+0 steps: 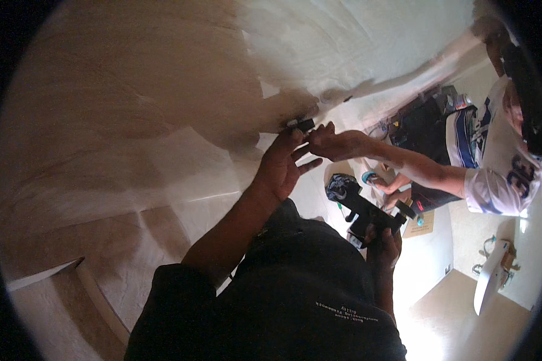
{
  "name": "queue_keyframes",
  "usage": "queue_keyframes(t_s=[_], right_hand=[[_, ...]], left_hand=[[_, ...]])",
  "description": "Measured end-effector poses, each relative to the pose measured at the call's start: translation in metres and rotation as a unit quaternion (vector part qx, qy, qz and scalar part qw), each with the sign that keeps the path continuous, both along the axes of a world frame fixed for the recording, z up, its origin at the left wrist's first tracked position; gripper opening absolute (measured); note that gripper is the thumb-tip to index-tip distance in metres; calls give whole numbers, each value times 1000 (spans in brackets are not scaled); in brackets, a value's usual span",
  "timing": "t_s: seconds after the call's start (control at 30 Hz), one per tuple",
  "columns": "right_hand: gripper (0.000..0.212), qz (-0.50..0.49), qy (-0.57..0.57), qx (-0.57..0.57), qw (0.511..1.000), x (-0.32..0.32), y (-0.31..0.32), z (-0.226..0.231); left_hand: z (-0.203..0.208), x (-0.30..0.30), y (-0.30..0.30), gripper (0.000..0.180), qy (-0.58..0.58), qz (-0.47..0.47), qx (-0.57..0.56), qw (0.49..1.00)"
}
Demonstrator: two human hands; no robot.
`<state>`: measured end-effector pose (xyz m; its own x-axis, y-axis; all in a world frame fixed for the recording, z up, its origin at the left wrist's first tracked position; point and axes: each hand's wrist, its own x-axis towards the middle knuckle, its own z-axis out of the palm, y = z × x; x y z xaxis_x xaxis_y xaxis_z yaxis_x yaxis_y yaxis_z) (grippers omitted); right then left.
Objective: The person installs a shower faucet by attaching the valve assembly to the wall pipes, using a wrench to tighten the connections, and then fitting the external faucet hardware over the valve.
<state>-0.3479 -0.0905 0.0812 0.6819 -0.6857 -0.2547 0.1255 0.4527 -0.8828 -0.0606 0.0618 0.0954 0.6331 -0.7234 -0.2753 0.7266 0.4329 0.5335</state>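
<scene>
My left hand is raised to a pale wall, and its fingertips pinch a small black piece against the surface while the lower fingers spread. A co-worker's hand reaches in from the right and touches the same piece. Lower down, my right hand grips a black pistol-shaped power tool in front of my dark shirt. The tool's front end points up and left.
The co-worker in a white jersey stands at the right, with the other hand holding a small teal item. Behind them lie dark bags and clutter. A white fixture is at lower right and a pale trim strip at lower left.
</scene>
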Motion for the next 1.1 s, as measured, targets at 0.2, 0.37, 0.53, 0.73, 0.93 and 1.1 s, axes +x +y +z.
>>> queue_keyframes(t_s=[0.2, 0.37, 0.53, 0.73, 0.93, 1.1], right_hand=[[42, -20, 3, -5, 1000, 2, 7, -1], [39, 29, -36, 20, 999, 0, 8, 3], [38, -14, 5, 20, 1000, 3, 18, 14], [33, -76, 6, 110, 991, -9, 13, 5], [24, -167, 24, 154, 974, -43, 31, -13], [21, -254, -37, 172, 951, -41, 54, -39]], left_hand=[[0, -7, 1, 40, 2, 32, 13, 999], [-1, -19, 5, 38, 20, 35, 11, 999], [-2, -18, 2, 42, 40, -5, -7, 999], [-13, -12, 12, 54, -132, -163, 142, 967], [-92, -36, 25, 40, -177, -309, 390, 849], [-104, -14, 25, 41, -246, -447, 442, 737]])
